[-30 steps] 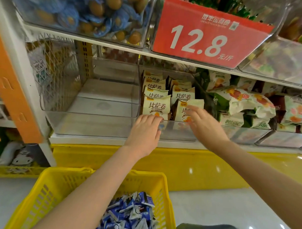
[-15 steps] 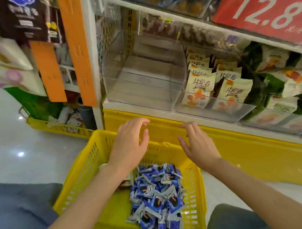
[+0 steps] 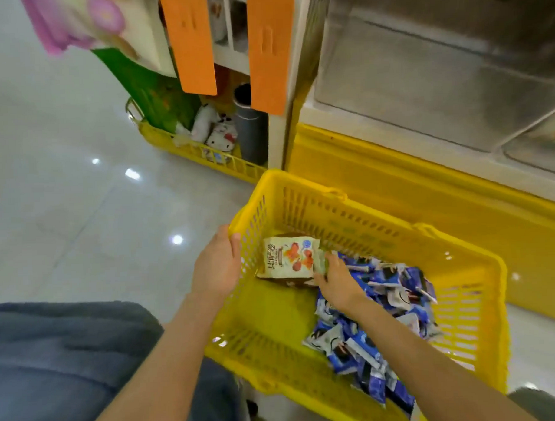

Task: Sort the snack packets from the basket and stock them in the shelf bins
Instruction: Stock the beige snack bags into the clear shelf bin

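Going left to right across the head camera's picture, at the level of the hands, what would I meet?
left hand, gripping the yellow basket at its left rim → cream snack packet → right hand → blue packets → the basket's right wall.

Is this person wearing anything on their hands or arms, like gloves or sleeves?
No. The left hand and right hand are bare: no gloves, rings or watch show, and both forearms are uncovered. Blue-grey fabric, likely trousers, covers the lap.
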### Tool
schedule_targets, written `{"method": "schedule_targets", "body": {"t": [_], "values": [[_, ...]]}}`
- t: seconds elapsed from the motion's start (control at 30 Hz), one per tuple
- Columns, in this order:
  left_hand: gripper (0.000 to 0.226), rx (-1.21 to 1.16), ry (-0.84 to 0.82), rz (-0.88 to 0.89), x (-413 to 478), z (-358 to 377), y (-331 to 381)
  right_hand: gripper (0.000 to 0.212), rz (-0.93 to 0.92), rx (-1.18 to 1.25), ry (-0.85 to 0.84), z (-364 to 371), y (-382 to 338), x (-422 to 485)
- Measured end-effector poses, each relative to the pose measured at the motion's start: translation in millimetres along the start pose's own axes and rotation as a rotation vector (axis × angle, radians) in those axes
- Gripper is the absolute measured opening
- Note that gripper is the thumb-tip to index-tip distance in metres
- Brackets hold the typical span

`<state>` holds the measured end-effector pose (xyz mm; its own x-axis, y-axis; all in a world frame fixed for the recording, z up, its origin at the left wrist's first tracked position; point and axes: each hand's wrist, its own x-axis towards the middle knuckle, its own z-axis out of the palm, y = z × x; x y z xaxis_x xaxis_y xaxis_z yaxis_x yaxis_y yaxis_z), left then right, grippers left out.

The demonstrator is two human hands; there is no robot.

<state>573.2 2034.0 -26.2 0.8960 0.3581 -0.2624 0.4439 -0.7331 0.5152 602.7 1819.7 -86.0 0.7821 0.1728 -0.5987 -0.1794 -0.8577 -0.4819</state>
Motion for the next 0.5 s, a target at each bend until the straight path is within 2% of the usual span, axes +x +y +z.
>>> {"method": "schedule_targets", "body": {"t": [0.13, 0.33, 0.43, 0.5], "values": [[0.031, 0.070, 0.099, 0.022, 4, 11, -8, 0.062, 0.167, 0.374, -0.015, 20, -1, 27], [0.031, 0.129, 0.180, 0.069, 4, 16, -7, 0.061, 0.414, 0.673, -0.140, 35, 4, 55], [0.033, 0.146, 0.192, 0.072, 3, 17, -7, 0.051, 0.403, 0.718, -0.188, 33, 5, 53], [0.034, 0.154, 0.193, 0.070, 3, 17, -6, 0.034, 0.344, 0.662, -0.179, 30, 7, 47]]}}
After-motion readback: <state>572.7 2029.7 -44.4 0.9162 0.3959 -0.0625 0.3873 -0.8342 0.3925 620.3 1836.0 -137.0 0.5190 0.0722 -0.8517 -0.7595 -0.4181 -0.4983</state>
